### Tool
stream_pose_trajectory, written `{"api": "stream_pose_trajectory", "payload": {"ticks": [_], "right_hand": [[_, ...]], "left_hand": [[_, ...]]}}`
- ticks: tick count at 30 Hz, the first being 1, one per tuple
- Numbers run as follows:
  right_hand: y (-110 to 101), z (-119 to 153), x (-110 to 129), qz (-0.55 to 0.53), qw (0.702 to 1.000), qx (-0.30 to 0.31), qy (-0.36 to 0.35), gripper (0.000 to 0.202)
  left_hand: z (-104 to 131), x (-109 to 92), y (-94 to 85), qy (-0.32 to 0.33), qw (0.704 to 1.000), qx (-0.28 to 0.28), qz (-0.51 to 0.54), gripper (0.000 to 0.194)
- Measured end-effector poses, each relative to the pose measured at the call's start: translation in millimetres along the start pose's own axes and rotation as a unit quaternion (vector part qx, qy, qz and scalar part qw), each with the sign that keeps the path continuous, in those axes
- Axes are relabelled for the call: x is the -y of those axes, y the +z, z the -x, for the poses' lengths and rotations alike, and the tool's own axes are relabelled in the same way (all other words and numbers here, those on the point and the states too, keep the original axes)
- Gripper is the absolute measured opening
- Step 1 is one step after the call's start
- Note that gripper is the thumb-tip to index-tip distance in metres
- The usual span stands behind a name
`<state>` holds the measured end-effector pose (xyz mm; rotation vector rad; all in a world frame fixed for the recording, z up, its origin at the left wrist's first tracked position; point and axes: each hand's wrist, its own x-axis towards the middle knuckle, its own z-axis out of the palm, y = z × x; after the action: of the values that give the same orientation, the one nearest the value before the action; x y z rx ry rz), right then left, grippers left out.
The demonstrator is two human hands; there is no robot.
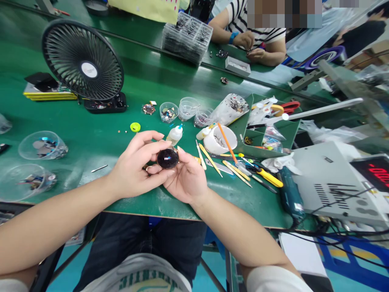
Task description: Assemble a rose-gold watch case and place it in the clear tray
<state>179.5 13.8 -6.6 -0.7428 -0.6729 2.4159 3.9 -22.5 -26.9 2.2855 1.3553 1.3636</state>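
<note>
A small round device [168,158] with a black face shows lit lettering that begins "Hel". Both hands hold it above the front part of the green table. My left hand [133,168] has its fingers around the device's left side. On the other side, my right hand [190,178] grips the edge with the thumb, its palm turned up beneath. Just behind the device stands a small clear bottle [174,134] with a blue tip. A lime-green round cap [135,127] lies on the table beyond my left hand.
A black fan [83,61] stands at the back left, with clear cups [42,146] nearer on the left. Right of my hands are a white cup [220,139], knives, tweezers, a green organizer [267,136] and a grey power unit [337,182]. Another person's hands [251,46] work across the table.
</note>
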Motion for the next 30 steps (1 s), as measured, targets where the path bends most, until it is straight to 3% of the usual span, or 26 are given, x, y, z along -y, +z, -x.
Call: {"api": "stream_pose_trajectory", "payload": {"ticks": [14,25,30], "right_hand": [[-0.8,1.9,-1.0,0.003,1.000,-0.009,-0.002,0.039],[-1.1,2.4,-1.1,0.003,1.000,0.010,-0.009,0.043],[2.2,2.9,-2.0,-0.004,0.999,-0.007,-0.032,0.033]], "left_hand": [[-0.9,-1.3,-1.4,0.000,1.000,0.004,-0.003,0.054],[-0.8,-2.4,-0.8,-0.004,1.000,0.000,0.002,0.055],[-1.8,-1.7,-3.7,-0.021,0.997,0.008,0.072,0.053]]}}
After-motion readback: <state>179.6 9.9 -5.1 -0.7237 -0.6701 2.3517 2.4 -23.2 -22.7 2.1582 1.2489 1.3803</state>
